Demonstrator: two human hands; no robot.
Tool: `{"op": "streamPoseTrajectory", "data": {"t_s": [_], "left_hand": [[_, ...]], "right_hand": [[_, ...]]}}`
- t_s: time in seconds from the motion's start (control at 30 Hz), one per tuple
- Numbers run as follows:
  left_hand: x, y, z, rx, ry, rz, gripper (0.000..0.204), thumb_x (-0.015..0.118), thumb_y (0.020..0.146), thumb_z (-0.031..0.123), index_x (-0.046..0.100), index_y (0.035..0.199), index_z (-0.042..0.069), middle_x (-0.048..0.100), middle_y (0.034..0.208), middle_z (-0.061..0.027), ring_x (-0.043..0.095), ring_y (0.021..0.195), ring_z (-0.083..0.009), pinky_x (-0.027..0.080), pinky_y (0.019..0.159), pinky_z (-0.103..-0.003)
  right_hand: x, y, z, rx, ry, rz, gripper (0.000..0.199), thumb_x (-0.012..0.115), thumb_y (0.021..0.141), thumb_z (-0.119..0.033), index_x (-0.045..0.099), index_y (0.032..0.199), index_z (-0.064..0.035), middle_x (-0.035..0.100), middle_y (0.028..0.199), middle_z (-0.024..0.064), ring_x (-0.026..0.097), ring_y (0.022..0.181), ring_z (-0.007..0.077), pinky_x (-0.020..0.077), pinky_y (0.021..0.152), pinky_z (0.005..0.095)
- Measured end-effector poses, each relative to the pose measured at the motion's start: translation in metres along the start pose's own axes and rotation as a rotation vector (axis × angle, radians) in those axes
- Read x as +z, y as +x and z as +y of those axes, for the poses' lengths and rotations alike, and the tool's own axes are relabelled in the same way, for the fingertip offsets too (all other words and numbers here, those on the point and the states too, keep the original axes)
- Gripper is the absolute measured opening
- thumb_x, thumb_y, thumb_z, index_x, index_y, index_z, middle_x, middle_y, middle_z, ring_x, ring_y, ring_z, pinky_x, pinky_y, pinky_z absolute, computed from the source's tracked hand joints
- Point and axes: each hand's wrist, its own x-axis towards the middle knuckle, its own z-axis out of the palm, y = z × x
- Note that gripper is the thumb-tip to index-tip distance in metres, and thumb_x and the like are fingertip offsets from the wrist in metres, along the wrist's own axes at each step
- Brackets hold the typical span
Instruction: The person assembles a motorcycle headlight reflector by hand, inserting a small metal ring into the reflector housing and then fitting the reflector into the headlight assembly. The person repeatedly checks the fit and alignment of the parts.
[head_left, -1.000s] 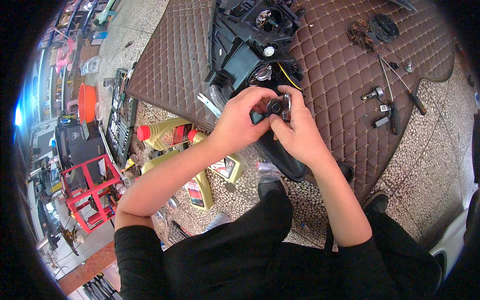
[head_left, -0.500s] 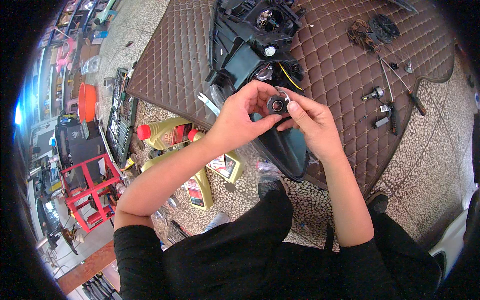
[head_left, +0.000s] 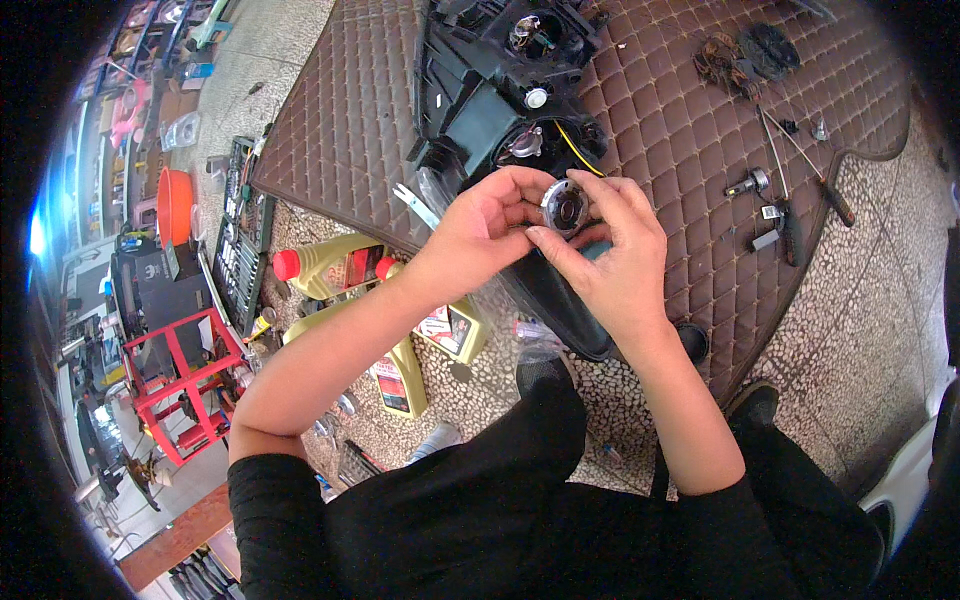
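Round part: turned since half a second ago, when a dark, ridged end faced up; now a broad disc with a silvery rim and a dark ringed centre shows.
Right hand: shifted too; its thumb, then up at the part's right side, now reaches across to the left beneath the lower edge, while the index finger bends over the top.
Right grip: drawn in to the part's width, with the disc held between thumb and fingers.
Left hand: forearm slanting up from lower left, elbow bent, palm turned inward, fingers curled to the disc's left edge.
Left grip: partly closed, fingertips at the part; the thumb tip is hard to make out, so I cannot tell how firm its hold is.
Place of the part: between both hands, above the narrow lower end of the black housing.
Housing: lying on the brown quilted mat, a yellow wire looping beside its opening.
Mat, right side: bulb and screwdriver lying as before.
Floor, left: oil bottles, also unmoved.
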Motion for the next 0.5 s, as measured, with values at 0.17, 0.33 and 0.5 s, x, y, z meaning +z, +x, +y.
{"op": "streamPoseTrajectory", "data": {"t_s": [0.17,0.33,0.5], "left_hand": [[-0.003,-0.004,0.010,-0.074,-0.195,-0.022,0.042,0.060,0.092,0.009,0.052,0.133,0.005,0.060,0.124,-0.0050,0.058,0.119,-0.0180,0.046,0.104,-0.035],[-0.004,-0.002,0.006,-0.075,-0.240,-0.001,0.037,0.058,0.102,0.030,0.053,0.130,0.006,0.060,0.118,-0.0042,0.058,0.117,-0.0182,0.047,0.101,-0.037],[-0.003,0.001,-0.001,-0.132,-0.445,0.054,0.034,0.057,0.106,0.032,0.054,0.129,0.007,0.062,0.117,-0.0041,0.060,0.115,-0.0183,0.048,0.103,-0.039]], "right_hand": [[-0.004,0.002,-0.003,-0.094,-0.086,-0.007,0.058,0.089,0.075,-0.013,0.066,0.126,0.0017,0.062,0.112,0.0132,0.068,0.086,0.0217,0.0589,0.070,0.0315],[-0.003,0.002,-0.008,-0.108,-0.085,-0.001,0.058,0.088,0.075,-0.013,0.066,0.126,0.0023,0.061,0.113,0.0132,0.068,0.087,0.0221,0.0593,0.071,0.0313],[0.000,0.001,-0.011,-0.075,-0.012,0.014,0.057,0.089,0.075,-0.013,0.066,0.125,0.0022,0.062,0.113,0.0131,0.069,0.087,0.0219,0.0595,0.070,0.0306]]}}
